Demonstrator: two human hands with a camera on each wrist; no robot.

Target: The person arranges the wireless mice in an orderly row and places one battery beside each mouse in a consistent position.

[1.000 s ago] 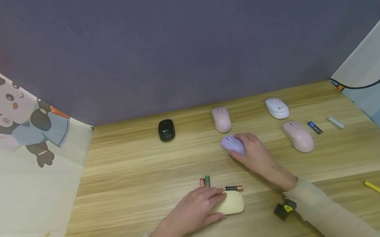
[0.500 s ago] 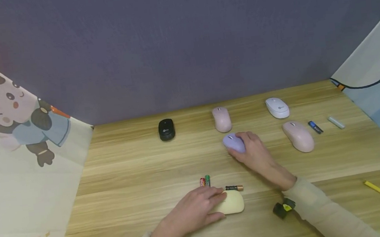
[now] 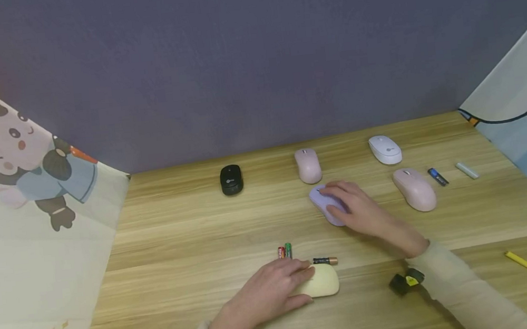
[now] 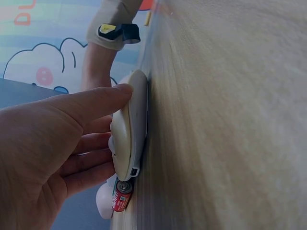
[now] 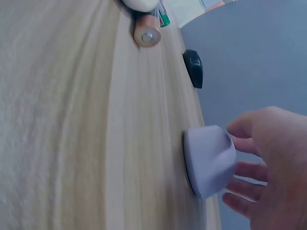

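My left hand (image 3: 264,294) grips a pale yellow computer mouse (image 3: 323,280), with the thumb on one side and the fingers on the other. In the left wrist view the mouse (image 4: 139,110) stays against the table. A lilac mouse (image 3: 320,201) lies under my right hand (image 3: 363,213). Seen from the right wrist, the fingers of that hand (image 5: 280,167) are spread loosely around the lilac mouse (image 5: 206,158), and the thumb is close to its top. Just beyond the left hand lie a red battery (image 3: 281,253), a green battery (image 3: 288,250) and a black-and-copper battery (image 3: 325,261).
Along the back are a black mouse (image 3: 231,180), a pink mouse (image 3: 308,166) and a white mouse (image 3: 385,150). Another pink mouse (image 3: 415,190) lies to the right, near a blue battery (image 3: 438,177) and a silvery battery (image 3: 466,170). A yellow stick (image 3: 521,261) is at the front right.
My right hand moved the lilac mouse slightly right, then loosened its fingers and shifted a little, so more of the mouse shows. The left hand has stayed still.
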